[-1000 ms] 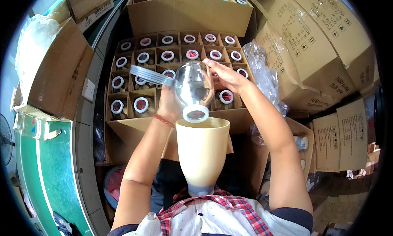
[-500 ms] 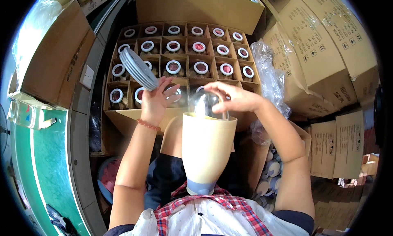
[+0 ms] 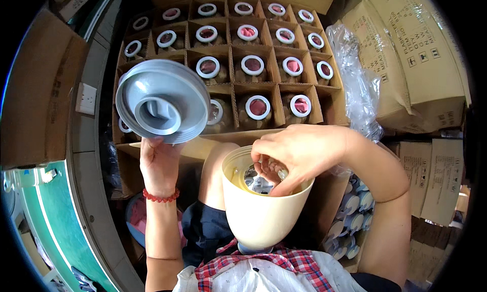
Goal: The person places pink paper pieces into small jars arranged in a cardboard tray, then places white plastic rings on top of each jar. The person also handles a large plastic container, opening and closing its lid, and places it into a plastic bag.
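My left hand (image 3: 160, 162) is raised with its fingers around the near edge of a round grey plastic threaded cap (image 3: 190, 102). A short raised ring stands at the middle of the cap's face. Between my legs a cream, tapering flask body (image 3: 264, 216) stands with its wide mouth up. My right hand (image 3: 299, 157) reaches into that mouth, fingers curled on a clear, shiny glass liner (image 3: 256, 180) inside. The hand and the rim hide most of the liner.
Ahead lies a divided carton (image 3: 332, 107) holding several glass liners (image 3: 257, 107) with white rings. Clear plastic wrap (image 3: 357, 89) hangs at its right. A carton of grey-white parts (image 3: 350, 221) is low right; stacked cartons (image 3: 421, 59) stand beyond. A green tabletop (image 3: 68, 218) is at left.
The glass liner in my right hand has gone down into the flask body. My left hand has moved left and nearer, turning the cap's ringed face into view. The view has shifted.
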